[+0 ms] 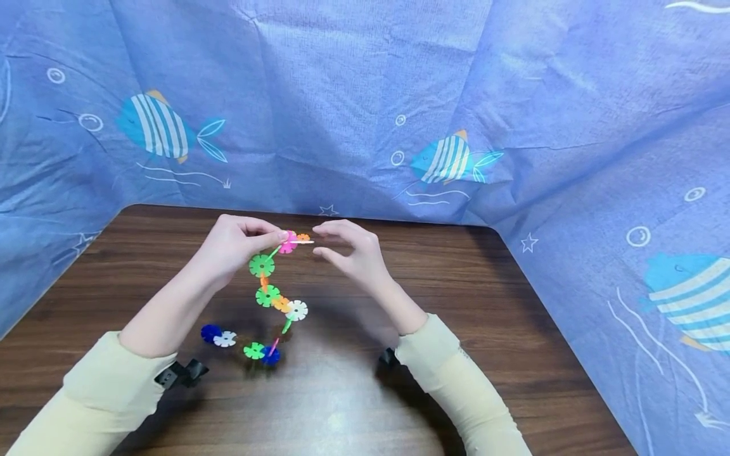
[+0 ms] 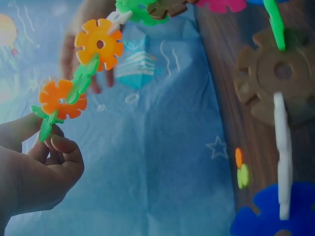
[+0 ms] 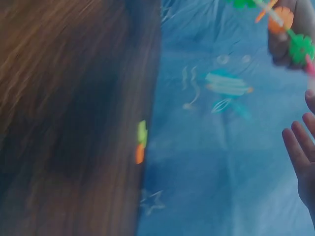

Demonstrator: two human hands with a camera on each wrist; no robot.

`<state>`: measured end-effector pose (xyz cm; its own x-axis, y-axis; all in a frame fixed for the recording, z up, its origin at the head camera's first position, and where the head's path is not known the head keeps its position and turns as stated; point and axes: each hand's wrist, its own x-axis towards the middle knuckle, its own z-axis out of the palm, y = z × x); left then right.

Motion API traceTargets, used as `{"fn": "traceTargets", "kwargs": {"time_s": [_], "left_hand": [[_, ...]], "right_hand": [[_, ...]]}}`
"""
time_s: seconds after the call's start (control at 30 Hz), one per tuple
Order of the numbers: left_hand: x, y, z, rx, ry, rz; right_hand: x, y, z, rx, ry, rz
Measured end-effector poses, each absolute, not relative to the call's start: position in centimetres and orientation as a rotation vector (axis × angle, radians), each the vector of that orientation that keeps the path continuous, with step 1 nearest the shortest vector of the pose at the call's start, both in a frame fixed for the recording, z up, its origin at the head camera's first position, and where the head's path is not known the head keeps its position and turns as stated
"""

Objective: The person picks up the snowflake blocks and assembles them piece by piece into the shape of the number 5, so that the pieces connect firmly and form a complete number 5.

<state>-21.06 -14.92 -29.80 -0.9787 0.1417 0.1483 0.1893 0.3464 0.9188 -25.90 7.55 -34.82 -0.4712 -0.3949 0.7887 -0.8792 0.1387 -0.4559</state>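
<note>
From the head camera, my left hand (image 1: 230,247) pinches the top end of a chain of flat plastic snowflake-shaped discs (image 1: 268,296), thumb and forefinger closed on the pink disc (image 1: 288,241) so the rest can hang clear and curl down onto the dark wooden table (image 1: 456,285). My right hand (image 1: 350,253) sits just beside that top end, fingers loosely bent; it seems to hold nothing, though its fingertips come close to a small orange disc (image 1: 304,237) at the tip, so I cannot be sure of contact. Counting the chain here: three green discs, two white, two dark blue, one pink, plus orange ones and thin edge-on pieces I cannot count reliably. A blue cloth printed with striped fish (image 1: 365,95) walls in the table on three sides.

From the left wrist camera, my fingers (image 2: 59,147) are curled round a green disc seen edge-on (image 2: 47,123). I hold it at the very end, so the linked discs run away from my hand in a line: two orange ones show plainly, then green, with a brownish-looking one near the lens.

From the right wrist camera, everything is blurred. My right fingers (image 3: 298,145) look straight and free. Two small pieces, one yellow-green and one orange (image 3: 141,142), lie touching at the table's far edge.
</note>
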Motion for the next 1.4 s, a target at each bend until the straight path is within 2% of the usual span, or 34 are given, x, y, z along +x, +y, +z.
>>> {"fn": "traceTargets", "kwargs": {"time_s": [0.4, 0.7, 1.2, 1.4], "left_hand": [[-21.7, -17.2, -30.5, -0.184, -2.597, -1.754], [-21.9, -17.9, -31.3, -0.138, -2.567, -1.779], [-22.1, -19.0, -32.3, -0.114, -2.523, -1.923], [-22.1, -18.9, -32.3, -0.125, -2.5, -1.956]], "right_hand": [[-32.9, 6.0, -38.9, 1.018, -2.399, 1.09], [-37.0, 4.1, -41.5, 1.006, -2.716, 0.781], [-38.4, 3.6, -44.3, 1.006, -3.033, 0.41], [-38.1, 3.7, -44.2, 0.931, -2.926, 0.531]]}}
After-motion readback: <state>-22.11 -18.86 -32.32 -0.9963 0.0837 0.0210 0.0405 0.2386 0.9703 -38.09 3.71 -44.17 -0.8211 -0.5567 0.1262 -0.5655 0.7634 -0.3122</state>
